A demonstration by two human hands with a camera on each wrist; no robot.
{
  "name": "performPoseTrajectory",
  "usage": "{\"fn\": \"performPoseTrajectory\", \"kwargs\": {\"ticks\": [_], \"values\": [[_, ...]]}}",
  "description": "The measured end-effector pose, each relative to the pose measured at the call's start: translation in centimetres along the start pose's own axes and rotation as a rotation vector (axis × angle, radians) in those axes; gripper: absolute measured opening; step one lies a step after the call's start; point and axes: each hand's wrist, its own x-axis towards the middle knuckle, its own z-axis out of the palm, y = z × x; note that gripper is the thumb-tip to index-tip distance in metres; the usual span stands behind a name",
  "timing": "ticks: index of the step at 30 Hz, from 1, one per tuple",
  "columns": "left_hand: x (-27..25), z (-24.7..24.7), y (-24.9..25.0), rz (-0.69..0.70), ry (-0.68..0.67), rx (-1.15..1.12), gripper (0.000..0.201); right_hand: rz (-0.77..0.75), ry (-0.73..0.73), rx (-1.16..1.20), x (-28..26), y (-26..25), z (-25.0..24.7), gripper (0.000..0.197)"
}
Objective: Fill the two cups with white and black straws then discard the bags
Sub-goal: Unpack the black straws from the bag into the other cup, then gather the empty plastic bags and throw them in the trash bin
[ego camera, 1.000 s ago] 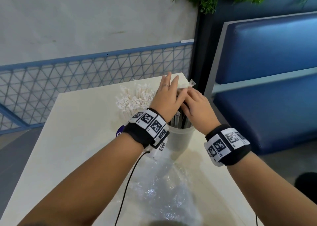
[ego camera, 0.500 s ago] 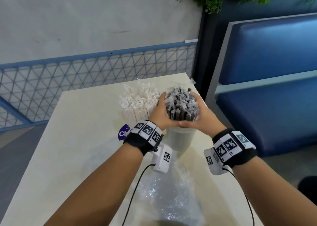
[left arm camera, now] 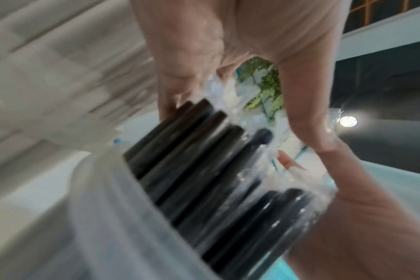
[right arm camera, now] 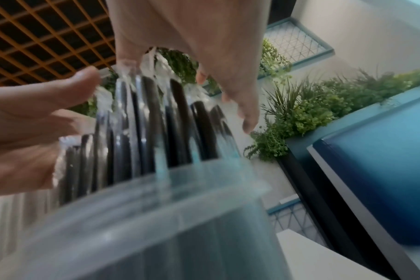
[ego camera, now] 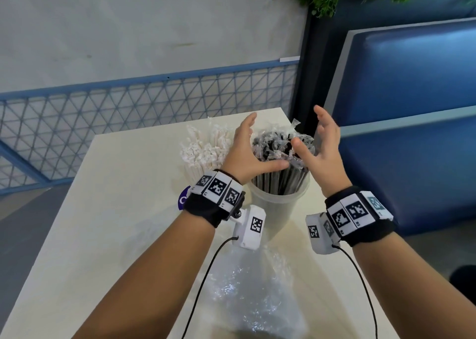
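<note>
Black straws (ego camera: 280, 156): wrapped, light, slippery, loose in cup (ego camera: 278, 204); gather around mid-bundle. Left hand (ego camera: 247, 153), right hand (ego camera: 322, 153): released, flanking; contact apparently thumbs only.

Purple round sticker (ego camera: 183, 199) on the cream table: only a white "C" shows; the rest is hidden behind the left wrist.
Wristbands: square black-and-white coded markers, no readable words.

Both hands (ego camera: 247, 156) (ego camera: 323, 153) open, fingers spread
</note>
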Motion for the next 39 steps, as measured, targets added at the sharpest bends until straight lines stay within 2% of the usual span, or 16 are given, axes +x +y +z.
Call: {"fn": "performPoseTrajectory", "kwargs": {"ticks": [3, 5, 9, 13, 17, 20, 22, 24, 26, 28, 29, 30, 33, 35, 37, 39], "values": [[-0.3, 0.4, -1.2, -0.091, -0.107, 0.078, 0.123, 0.244, -0.151, 0.051, 0.0, 0.9, 0.3, 0.096], [-0.3, 0.8, -1.6, -0.134, -0.133, 0.138, 0.117, 0.302, -0.257, 0.05, 0.0, 1.3, 1.1, 0.092], [0.3, 1.0, -1.0, -0.086, -0.068, 0.111, 0.084, 0.214, -0.179, 0.056, 0.8, 0.7, 1.9, 0.053], [0.8, 0.8, 0.2, -0.026, 0.043, 0.03, 0.08, 0.086, -0.102, 0.077, 1.7, -0.9, 1.3, 0.028], [0.4, 0.2, 0.0, -0.048, 0.021, -0.003, 0.099, 0.094, -0.013, 0.14, 1.2, -1.6, 0.7, 0.04], [-1.1, 0.1, -0.5, -0.07, -0.039, 0.077, 0.115, 0.122, 0.045, 0.041, -0.8, -0.7, 0.8, 0.058], [-2.6, 0.0, -0.6, -0.011, -0.03, 0.091, 0.116, 0.042, 0.144, -0.033, -2.5, -0.5, 1.1, 0.062], [-4.6, -0.7, -0.6, 0.085, 0.023, 0.113, 0.103, -0.101, 0.26, -0.109, -4.4, -0.7, 1.5, 0.051], [-6.7, -1.7, -1.0, 0.148, 0.107, 0.197, 0.071, -0.239, 0.322, -0.181, -6.2, -1.1, 2.3, 0.036], [-8.7, -2.8, -2.5, 0.127, 0.153, 0.311, 0.034, -0.32, 0.299, -0.234, -7.8, -1.1, 3.6, 0.025], [-9.4, -3.2, -3.7, 0.069, 0.14, 0.388, 0.026, -0.338, 0.245, -0.239, -8.6, -0.9, 4.3, 0.02], [-10.1, -3.5, -5.2, -0.026, 0.092, 0.487, 0.028, -0.343, 0.161, -0.23, -9.4, -0.6, 5.1, 0.015], [-11.6, -3.8, -9.7, -0.473, -0.176, 0.846, 0.071, -0.242, -0.194, -0.251, -11.1, 1.2, 7.4, 0.015], [-12.6, -3.9, -11.3, -0.676, -0.277, 0.941, 0.089, -0.078, -0.482, -0.37, -11.9, 2.7, 9.1, 0.03], [-13.5, -3.7, -12.4, -0.756, -0.336, 0.926, 0.097, 0.096, -0.739, -0.536, -12.8, 4.3, 10.6, 0.054], [-14.3, -3.4, -12.9, -0.758, -0.355, 0.907, 0.1, 0.235, -0.907, -0.67, -13.7, 5.2, 11.7, 0.072]]}}
